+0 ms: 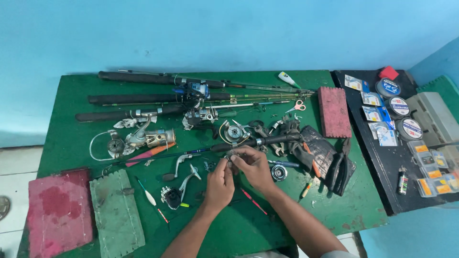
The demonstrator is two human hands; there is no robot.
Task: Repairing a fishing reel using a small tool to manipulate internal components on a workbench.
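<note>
While both hands meet, left fingers (224, 165) and right fingers (239, 157) pinch a small metal part (231, 157).

Green table (71, 95) against blue wall (215, 28), seemingly tiled floor (16, 162).

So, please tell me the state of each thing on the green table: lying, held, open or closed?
left hand: pinching a small metal part
right hand: pinching the same small part
fishing rods: lying flat, side by side
silver reel: detached, lying on its side
scissors: closed, lying flat
black pliers: lying flat
red foam block: lying flat
</note>
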